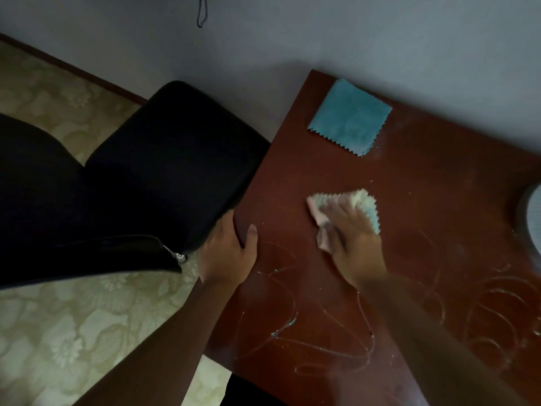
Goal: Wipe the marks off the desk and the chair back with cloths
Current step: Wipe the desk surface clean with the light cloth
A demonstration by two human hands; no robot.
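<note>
A reddish-brown desk (424, 200) carries pale looping chalk-like marks (281, 323) across its near half. My right hand (351, 238) lies flat on a crumpled yellow-and-blue cloth (363, 200), pressing it to the desk top; the hand is motion-blurred. A second, flat blue cloth (349, 117) with zigzag edges lies near the desk's far corner. My left hand (228, 253) grips the desk's left edge, thumb on top and fingers hidden underneath. A black chair (164, 162) stands right beside the desk on the left, its back (35, 200) nearer to me.
A grey wall (322, 33) runs behind the desk and chair. A grey ribbed round object (531, 227) sits at the desk's right edge, partly out of frame. Pale patterned floor (73, 332) spreads to the left. A dark cord (201, 13) hangs on the wall.
</note>
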